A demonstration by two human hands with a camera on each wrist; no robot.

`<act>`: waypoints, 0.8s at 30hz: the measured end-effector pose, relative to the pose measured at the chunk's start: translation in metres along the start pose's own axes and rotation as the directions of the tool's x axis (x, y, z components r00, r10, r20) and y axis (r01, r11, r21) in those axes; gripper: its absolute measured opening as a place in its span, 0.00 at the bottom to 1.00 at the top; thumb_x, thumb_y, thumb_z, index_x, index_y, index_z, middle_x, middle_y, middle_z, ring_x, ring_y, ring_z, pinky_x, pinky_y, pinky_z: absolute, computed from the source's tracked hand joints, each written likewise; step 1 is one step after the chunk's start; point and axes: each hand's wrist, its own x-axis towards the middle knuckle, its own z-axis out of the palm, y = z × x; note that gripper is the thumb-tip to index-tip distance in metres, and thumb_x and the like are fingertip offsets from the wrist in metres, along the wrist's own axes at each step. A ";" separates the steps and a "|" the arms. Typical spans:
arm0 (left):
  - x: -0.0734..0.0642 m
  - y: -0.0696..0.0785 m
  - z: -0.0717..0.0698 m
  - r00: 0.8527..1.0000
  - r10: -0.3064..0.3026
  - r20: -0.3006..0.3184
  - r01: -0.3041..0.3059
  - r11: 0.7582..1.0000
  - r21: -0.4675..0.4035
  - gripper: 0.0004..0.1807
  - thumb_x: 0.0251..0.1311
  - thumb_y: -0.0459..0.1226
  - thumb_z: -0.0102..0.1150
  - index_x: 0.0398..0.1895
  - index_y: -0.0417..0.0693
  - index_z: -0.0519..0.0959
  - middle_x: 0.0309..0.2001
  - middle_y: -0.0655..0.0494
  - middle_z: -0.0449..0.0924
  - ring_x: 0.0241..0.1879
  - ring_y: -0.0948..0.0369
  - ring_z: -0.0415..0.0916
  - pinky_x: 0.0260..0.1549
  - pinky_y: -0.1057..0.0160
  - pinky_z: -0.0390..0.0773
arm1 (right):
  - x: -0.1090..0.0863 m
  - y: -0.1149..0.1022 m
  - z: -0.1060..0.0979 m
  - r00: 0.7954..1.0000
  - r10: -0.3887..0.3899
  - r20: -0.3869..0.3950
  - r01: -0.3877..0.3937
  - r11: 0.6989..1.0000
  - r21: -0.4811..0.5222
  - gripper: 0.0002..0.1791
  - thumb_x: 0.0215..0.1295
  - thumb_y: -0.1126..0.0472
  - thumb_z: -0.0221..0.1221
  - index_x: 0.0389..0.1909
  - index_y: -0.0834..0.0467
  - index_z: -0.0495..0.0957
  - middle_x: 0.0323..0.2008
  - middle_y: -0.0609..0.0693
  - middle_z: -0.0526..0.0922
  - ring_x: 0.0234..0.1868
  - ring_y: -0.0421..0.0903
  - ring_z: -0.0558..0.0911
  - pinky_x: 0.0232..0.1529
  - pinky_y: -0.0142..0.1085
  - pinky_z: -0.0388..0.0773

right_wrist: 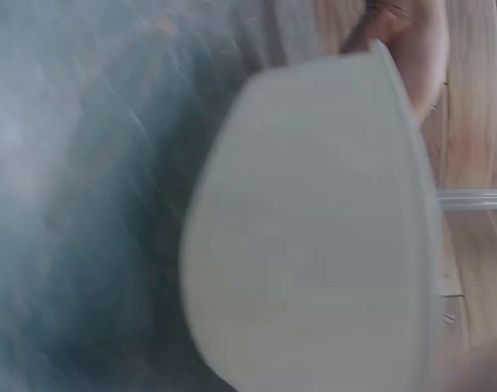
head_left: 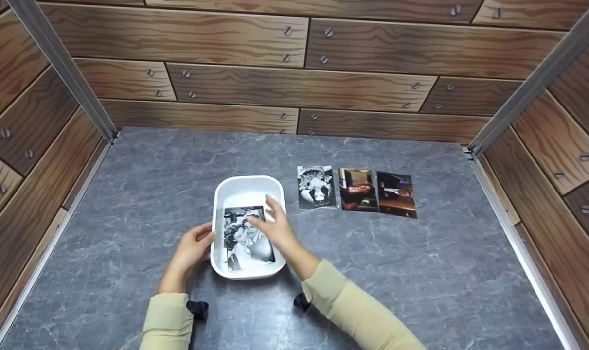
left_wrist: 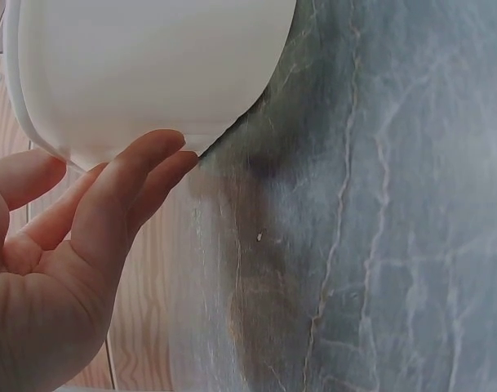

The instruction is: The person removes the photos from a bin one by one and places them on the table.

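Note:
A white plastic tub [head_left: 248,275] stands on the grey marbled table, its long side running away from me. Inside lies a black-and-white photo [head_left: 245,243] of people, with its far right part overlapped by my right hand. My left hand [head_left: 192,248] holds the tub's left side, thumb at the rim and fingers against the outer wall, as the left wrist view shows. Above the photo, my right hand [head_left: 277,228] hovers with fingers spread and nothing between them. In the right wrist view the tub's outer wall [right_wrist: 305,229] fills the middle, blurred.
Right of the tub, three photos lie in a row: a black-and-white print [head_left: 316,187], a brownish colour print [head_left: 358,189] and a dark colour print [head_left: 396,194]. Wood-patterned panels [head_left: 236,39] with grey metal corner posts [head_left: 532,78] enclose the table at the back and sides.

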 end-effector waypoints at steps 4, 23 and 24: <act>0.000 -0.001 0.001 1.000 -0.001 -0.008 0.001 1.000 -0.011 0.25 0.71 0.32 0.48 0.68 0.32 0.63 0.64 0.29 0.66 0.54 0.50 0.75 0.40 0.57 0.84 | 0.001 0.013 0.010 0.999 0.053 0.010 -0.052 0.995 -0.089 0.46 0.56 0.60 0.68 0.72 0.66 0.55 0.70 0.67 0.60 0.69 0.64 0.62 0.70 0.53 0.61; 0.002 0.001 0.002 1.000 0.025 -0.019 -0.025 1.000 -0.016 0.23 0.71 0.31 0.47 0.67 0.31 0.64 0.62 0.29 0.68 0.49 0.55 0.76 0.38 0.60 0.84 | 0.020 0.020 0.024 0.983 0.155 -0.100 -0.182 0.889 -0.420 0.46 0.47 0.62 0.73 0.67 0.69 0.63 0.60 0.65 0.67 0.64 0.61 0.66 0.68 0.46 0.64; 0.002 0.001 0.002 1.000 0.025 -0.019 -0.025 1.000 -0.018 0.23 0.71 0.31 0.47 0.67 0.31 0.64 0.62 0.29 0.68 0.48 0.55 0.76 0.38 0.60 0.84 | 0.020 0.020 0.024 0.982 0.156 -0.101 -0.185 0.884 -0.429 0.46 0.47 0.62 0.73 0.67 0.69 0.63 0.59 0.65 0.67 0.64 0.61 0.66 0.68 0.45 0.64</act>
